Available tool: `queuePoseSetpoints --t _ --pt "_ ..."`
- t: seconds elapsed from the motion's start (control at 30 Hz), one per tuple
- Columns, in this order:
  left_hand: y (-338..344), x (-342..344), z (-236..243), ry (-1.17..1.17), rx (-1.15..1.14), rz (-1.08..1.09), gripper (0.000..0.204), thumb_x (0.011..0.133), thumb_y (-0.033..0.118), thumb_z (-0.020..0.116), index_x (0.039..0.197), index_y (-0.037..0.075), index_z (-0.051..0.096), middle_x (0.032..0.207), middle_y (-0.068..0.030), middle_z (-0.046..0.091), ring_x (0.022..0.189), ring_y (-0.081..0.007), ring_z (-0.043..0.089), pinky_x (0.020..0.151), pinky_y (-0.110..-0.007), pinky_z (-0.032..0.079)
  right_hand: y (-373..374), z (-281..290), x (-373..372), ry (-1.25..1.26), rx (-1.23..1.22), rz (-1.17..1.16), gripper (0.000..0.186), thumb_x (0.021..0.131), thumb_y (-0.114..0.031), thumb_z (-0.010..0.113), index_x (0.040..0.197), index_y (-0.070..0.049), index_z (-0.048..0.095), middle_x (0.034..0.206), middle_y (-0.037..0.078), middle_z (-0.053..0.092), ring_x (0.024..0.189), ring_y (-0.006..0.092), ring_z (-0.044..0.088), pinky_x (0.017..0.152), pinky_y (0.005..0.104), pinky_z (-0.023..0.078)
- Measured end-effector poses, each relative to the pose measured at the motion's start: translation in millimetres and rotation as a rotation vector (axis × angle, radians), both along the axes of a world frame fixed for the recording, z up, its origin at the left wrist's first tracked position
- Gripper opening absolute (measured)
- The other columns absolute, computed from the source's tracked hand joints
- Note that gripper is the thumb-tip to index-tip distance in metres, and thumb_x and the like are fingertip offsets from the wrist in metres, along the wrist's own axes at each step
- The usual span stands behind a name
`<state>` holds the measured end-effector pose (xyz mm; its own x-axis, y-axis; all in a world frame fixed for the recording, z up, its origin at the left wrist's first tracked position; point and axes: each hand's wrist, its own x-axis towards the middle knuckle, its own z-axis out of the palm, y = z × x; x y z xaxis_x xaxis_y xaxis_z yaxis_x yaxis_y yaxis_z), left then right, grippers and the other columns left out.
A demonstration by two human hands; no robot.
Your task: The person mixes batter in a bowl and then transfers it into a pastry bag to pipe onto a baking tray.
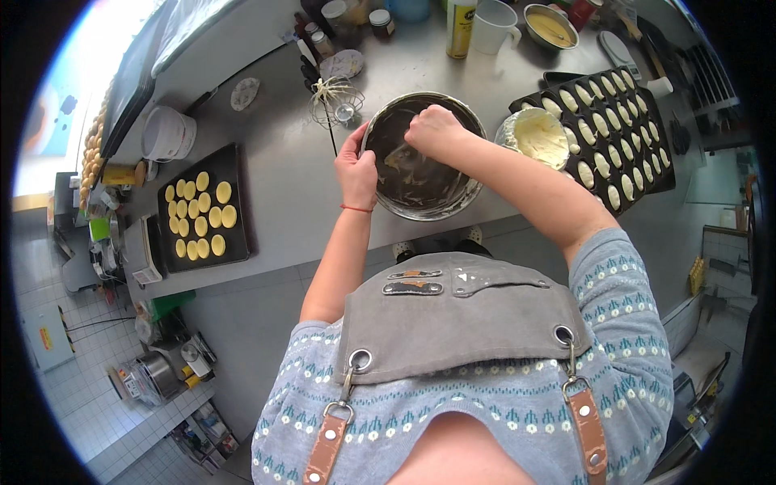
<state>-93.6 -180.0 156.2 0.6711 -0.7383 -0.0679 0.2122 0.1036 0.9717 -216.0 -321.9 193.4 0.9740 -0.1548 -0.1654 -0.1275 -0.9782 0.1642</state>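
A large round metal mixing bowl point(427, 213) stands near the front edge of the steel table, with pale smears of batter on its inner wall and bottom. My left hand point(356, 171) grips its left rim, the thumb towards the inside. Over the inside of the bowl, my right hand point(435, 132) is closed in a fist near the far wall. Whatever that fist holds is hidden beneath it. Right of the bowl, partly behind my right forearm, is a container of pale creamy batter point(540, 136).
At right lies a dark mould pan point(584, 133) with several pale filled oval cavities. A black tray point(234, 244) of yellow ovals is at left. Behind the bowl are a whisk point(331, 101), a clear jug point(493, 28), a yellow can point(460, 31) and a bowl of yellow liquid point(551, 28).
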Motion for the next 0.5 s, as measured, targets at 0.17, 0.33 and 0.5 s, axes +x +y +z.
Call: queuePoseSetpoints --t 0.17,0.33,0.5 --pt "7.3 -9.6 1.1 -0.031 -0.006 -0.018 0.052 0.079 -0.012 0.043 0.128 -0.006 0.06 0.122 -0.0113 0.066 0.111 -0.0155 0.062 0.1 -0.028 0.046 1.0 -10.7 -11.9 0.064 0.034 -0.048 0.012 0.077 -0.021 0.065 0.079 -0.016 0.076 0.079 0.005 0.073 0.08 0.0227 0.073 0.065 0.0358 0.055" --pt "16.5 -27.1 8.9 -0.092 0.008 -0.071 0.052 0.08 -0.013 0.043 0.129 -0.006 0.059 0.126 -0.0121 0.064 0.117 -0.017 0.06 0.102 -0.028 0.045 3.3 -22.6 -24.4 0.09 0.09 -0.119 0.012 0.082 -0.021 0.065 0.084 -0.021 0.077 0.084 0.001 0.075 0.082 0.0214 0.073 0.062 0.0367 0.054" --pt "22.5 -38.3 2.0 -0.123 -0.044 -0.083 0.052 0.08 -0.015 0.042 0.129 -0.008 0.058 0.132 -0.0156 0.061 0.127 -0.0211 0.056 0.11 -0.03 0.04 12.3 -24.2 -50.8 0.137 0.113 -0.202 0.014 0.082 -0.021 0.064 0.083 -0.019 0.078 0.084 0.004 0.074 0.082 0.0235 0.073 0.062 0.0374 0.055"
